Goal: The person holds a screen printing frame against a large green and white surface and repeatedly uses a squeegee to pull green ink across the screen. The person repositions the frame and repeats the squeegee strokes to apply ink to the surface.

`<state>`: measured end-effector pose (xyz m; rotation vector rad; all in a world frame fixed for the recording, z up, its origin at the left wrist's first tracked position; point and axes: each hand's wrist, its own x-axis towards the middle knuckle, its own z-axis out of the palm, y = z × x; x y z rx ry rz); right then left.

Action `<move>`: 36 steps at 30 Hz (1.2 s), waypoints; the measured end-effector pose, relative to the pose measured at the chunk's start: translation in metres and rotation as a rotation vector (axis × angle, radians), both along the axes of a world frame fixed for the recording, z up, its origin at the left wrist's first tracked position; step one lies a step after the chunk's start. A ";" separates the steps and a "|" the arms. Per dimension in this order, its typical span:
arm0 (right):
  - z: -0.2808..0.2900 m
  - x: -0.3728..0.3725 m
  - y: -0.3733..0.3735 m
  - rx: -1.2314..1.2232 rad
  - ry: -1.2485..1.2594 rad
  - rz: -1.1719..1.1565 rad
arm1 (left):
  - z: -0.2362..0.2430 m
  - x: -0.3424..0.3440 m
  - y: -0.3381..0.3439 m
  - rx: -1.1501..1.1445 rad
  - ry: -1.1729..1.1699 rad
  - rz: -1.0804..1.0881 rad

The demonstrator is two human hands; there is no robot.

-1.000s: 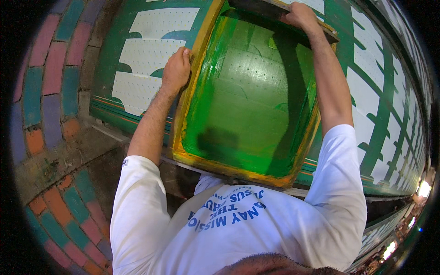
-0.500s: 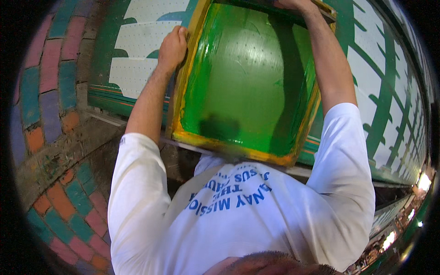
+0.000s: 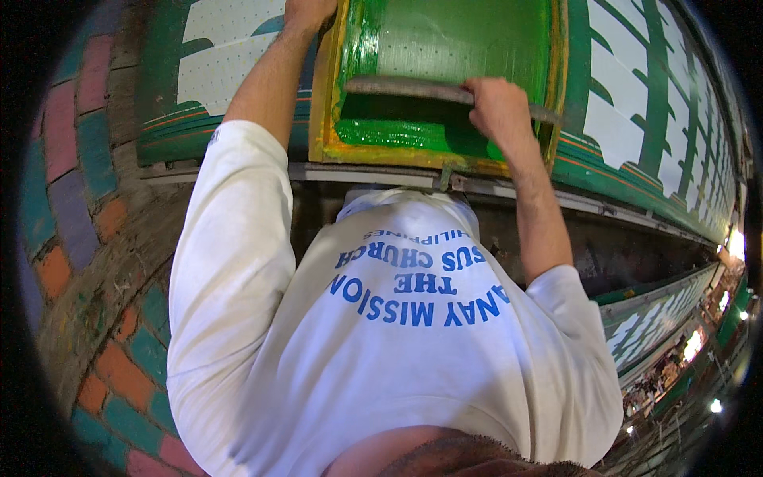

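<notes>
A screen-printing frame with a yellow-stained border lies on a long green printing table. Inside it, green mesh has wet green ink along the near end. My right hand is closed on a long squeegee, which lies crosswise over the near part of the screen. At the upper edge of the view my left hand grips the frame's left side, its fingers partly hidden.
White printed pieces with rows of dots line the table on both sides. A metal rail runs along the near edge. The floor at left has painted bricks in several colours. A second long table and small lights appear at the right.
The squeegee, in my right hand, has travelled from the far end of the screen to its near end. The screen and my left hand sit higher in view.
</notes>
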<state>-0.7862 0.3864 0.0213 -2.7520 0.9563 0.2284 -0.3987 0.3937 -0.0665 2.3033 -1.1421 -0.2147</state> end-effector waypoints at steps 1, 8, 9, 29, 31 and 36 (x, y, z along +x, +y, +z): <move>0.000 -0.011 0.024 0.011 -0.011 -0.030 | 0.006 -0.002 0.001 -0.054 -0.043 -0.015; -0.001 -0.030 0.082 -0.021 -0.105 -0.108 | 0.006 -0.007 0.001 0.005 0.015 -0.066; 0.001 -0.030 0.078 -0.005 -0.071 -0.100 | 0.001 -0.001 -0.004 0.060 0.010 -0.055; 0.010 -0.115 0.070 0.575 -0.368 -0.083 | 0.022 -0.021 -0.008 0.246 -0.098 0.155; 0.005 -0.139 0.040 0.517 -0.485 -0.208 | 0.027 -0.025 -0.009 0.267 -0.111 0.166; -0.027 -0.191 -0.024 0.106 -0.604 -0.535 | 0.034 -0.029 -0.008 0.290 -0.114 0.165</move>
